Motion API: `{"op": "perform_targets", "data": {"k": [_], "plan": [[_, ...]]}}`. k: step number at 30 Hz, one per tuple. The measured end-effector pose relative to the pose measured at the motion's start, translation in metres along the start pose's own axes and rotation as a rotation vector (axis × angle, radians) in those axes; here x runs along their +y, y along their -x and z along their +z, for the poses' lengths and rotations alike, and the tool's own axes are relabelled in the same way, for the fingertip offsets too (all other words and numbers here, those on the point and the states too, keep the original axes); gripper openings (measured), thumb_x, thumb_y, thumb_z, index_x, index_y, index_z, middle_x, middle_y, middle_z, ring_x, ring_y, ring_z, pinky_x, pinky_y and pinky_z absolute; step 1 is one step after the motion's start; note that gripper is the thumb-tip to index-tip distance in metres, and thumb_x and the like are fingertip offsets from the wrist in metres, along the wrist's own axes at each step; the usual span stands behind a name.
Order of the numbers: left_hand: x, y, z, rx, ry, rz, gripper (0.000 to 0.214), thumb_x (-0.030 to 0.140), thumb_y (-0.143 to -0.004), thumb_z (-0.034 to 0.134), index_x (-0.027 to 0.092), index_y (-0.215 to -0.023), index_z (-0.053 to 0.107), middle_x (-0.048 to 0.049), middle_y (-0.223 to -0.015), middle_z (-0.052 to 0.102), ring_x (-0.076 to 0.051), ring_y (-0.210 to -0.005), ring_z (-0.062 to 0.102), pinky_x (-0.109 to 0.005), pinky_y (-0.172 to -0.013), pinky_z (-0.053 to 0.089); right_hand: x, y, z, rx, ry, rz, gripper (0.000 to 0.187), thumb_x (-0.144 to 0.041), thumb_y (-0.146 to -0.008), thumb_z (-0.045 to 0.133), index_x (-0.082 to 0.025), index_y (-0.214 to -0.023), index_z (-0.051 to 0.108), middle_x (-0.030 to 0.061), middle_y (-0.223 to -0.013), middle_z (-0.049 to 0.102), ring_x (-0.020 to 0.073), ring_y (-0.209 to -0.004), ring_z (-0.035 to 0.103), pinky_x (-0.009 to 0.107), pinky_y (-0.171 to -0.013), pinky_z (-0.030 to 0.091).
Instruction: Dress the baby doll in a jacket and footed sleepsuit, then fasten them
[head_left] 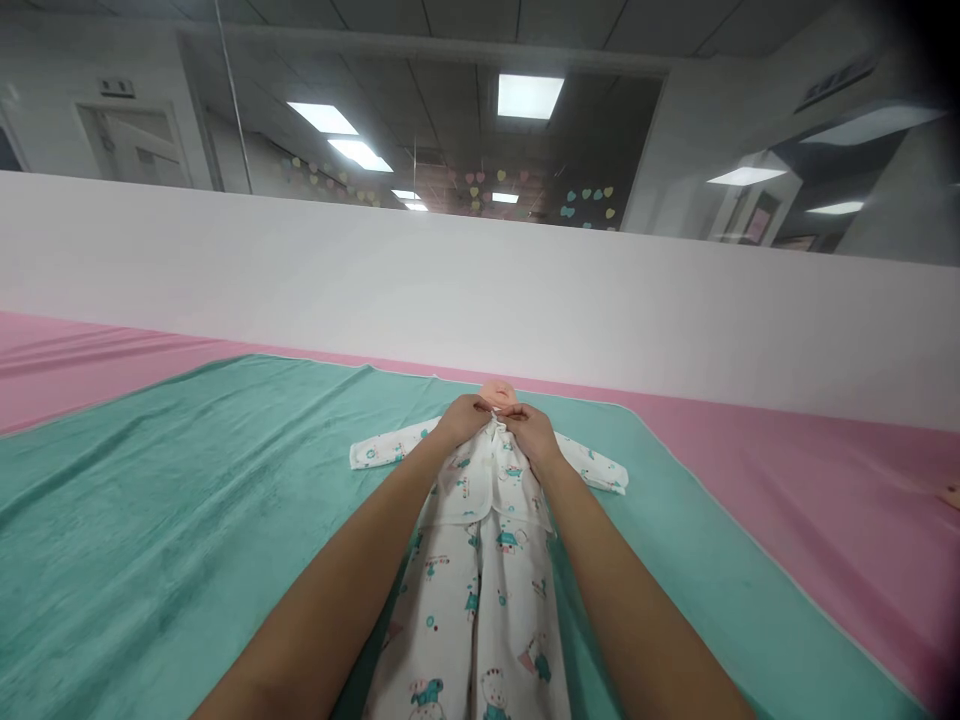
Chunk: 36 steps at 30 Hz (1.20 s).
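Observation:
A baby doll lies on its back, its head [498, 392] pointing away from me. It wears a white baby top [459, 495] with small teal and pink prints, sleeves spread to both sides. White printed baby trousers [439, 605] cover its legs, stretching toward me. At the neck, my left hand [465, 416] pinches the left side of the top's collar. Just beside it, my right hand [529, 430] pinches the right side of the collar. The fingertips nearly meet under the doll's chin, and they hide the fastening there.
A teal blanket [187, 500] lies beneath the doll on a pink cover [810, 480]. Behind stands a low white wall [480, 300] with glass above it. A small skin-coloured thing [951, 496] shows at the right edge; I cannot tell what it is.

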<state>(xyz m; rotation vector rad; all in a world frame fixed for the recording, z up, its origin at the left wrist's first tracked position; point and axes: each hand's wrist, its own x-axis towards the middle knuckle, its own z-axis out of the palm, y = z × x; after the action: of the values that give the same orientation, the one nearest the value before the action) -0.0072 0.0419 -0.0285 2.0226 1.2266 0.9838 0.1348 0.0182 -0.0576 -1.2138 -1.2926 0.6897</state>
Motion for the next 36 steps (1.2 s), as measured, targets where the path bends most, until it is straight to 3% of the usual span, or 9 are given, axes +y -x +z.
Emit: {"op": "perform_targets", "data": {"k": [4, 10, 14, 17, 21, 27, 31, 36], "plan": [[-0.003, 0.001, -0.001, -0.027, 0.11, -0.042, 0.021, 0.029, -0.07, 0.059, 0.015, -0.084, 0.066, -0.0054, -0.089, 0.067, -0.017, -0.079, 0.059, -0.024, -0.067, 0.042, -0.001, -0.001, -0.002, 0.026, 0.082, 0.009, 0.022, -0.032, -0.061, 0.062, -0.016, -0.075, 0.062, 0.0044, -0.077, 0.066, 0.0163, -0.071, 0.059, 0.026, -0.064, 0.044], [-0.003, -0.003, 0.002, 0.135, 0.044, -0.121, 0.021, 0.016, -0.072, 0.051, 0.013, -0.09, 0.061, -0.0063, -0.088, 0.066, -0.015, -0.079, 0.058, -0.023, -0.068, 0.04, -0.008, 0.001, -0.005, -0.014, 0.204, -0.009, 0.021, -0.037, -0.064, 0.059, -0.017, -0.07, 0.065, 0.002, -0.072, 0.064, 0.0157, -0.069, 0.056, 0.025, -0.063, 0.04], [0.001, -0.004, 0.001, 0.154, 0.0, -0.148, 0.021, 0.031, -0.074, 0.053, 0.013, -0.082, 0.06, -0.0072, -0.085, 0.066, -0.018, -0.078, 0.057, -0.025, -0.067, 0.038, -0.008, 0.001, -0.003, -0.055, 0.217, -0.01, 0.024, -0.036, -0.066, 0.055, -0.017, -0.077, 0.066, 0.0013, -0.076, 0.065, 0.0152, -0.071, 0.058, 0.024, -0.063, 0.04], [0.002, -0.004, 0.003, 0.156, -0.029, -0.164, 0.033, 0.037, -0.069, 0.06, 0.014, -0.093, 0.057, -0.0074, -0.09, 0.065, -0.019, -0.084, 0.058, -0.024, -0.068, 0.038, -0.007, -0.002, -0.001, -0.054, 0.239, 0.003, 0.023, -0.029, -0.065, 0.052, -0.017, -0.079, 0.066, 0.0017, -0.078, 0.066, 0.0153, -0.072, 0.058, 0.023, -0.063, 0.04], [-0.003, -0.005, 0.008, 0.141, -0.015, -0.144, 0.037, 0.023, -0.066, 0.062, 0.015, -0.101, 0.055, -0.007, -0.091, 0.066, -0.018, -0.083, 0.059, -0.024, -0.068, 0.039, -0.008, -0.002, 0.0, -0.051, 0.267, 0.037, 0.025, -0.025, -0.062, 0.048, -0.016, -0.076, 0.067, 0.0023, -0.073, 0.065, 0.0151, -0.067, 0.057, 0.022, -0.059, 0.039], [-0.005, -0.008, 0.01, 0.106, 0.048, -0.094, 0.028, 0.011, -0.066, 0.056, 0.013, -0.093, 0.064, -0.0072, -0.09, 0.067, -0.017, -0.082, 0.06, -0.024, -0.071, 0.042, -0.009, 0.0, 0.0, -0.028, 0.288, 0.051, 0.025, -0.025, -0.063, 0.046, -0.016, -0.072, 0.067, 0.002, -0.069, 0.065, 0.0145, -0.064, 0.056, 0.021, -0.055, 0.038], [-0.002, -0.007, 0.011, 0.068, 0.098, -0.076, 0.023, 0.009, -0.067, 0.053, 0.012, -0.085, 0.069, -0.0071, -0.092, 0.069, -0.018, -0.088, 0.06, -0.024, -0.077, 0.042, -0.008, 0.0, 0.0, 0.016, 0.309, 0.035, 0.022, -0.028, -0.064, 0.048, -0.017, -0.068, 0.067, 0.0023, -0.07, 0.065, 0.0164, -0.067, 0.057, 0.023, -0.057, 0.039], [-0.003, -0.005, 0.008, 0.038, 0.149, -0.05, 0.024, 0.009, -0.07, 0.052, 0.012, -0.084, 0.07, -0.0077, -0.093, 0.069, -0.018, -0.09, 0.06, -0.024, -0.079, 0.043, -0.01, 0.001, -0.001, -0.021, 0.28, 0.015, 0.022, -0.031, -0.065, 0.051, -0.017, -0.062, 0.067, 0.0025, -0.068, 0.065, 0.0176, -0.069, 0.059, 0.024, -0.06, 0.041]]}}
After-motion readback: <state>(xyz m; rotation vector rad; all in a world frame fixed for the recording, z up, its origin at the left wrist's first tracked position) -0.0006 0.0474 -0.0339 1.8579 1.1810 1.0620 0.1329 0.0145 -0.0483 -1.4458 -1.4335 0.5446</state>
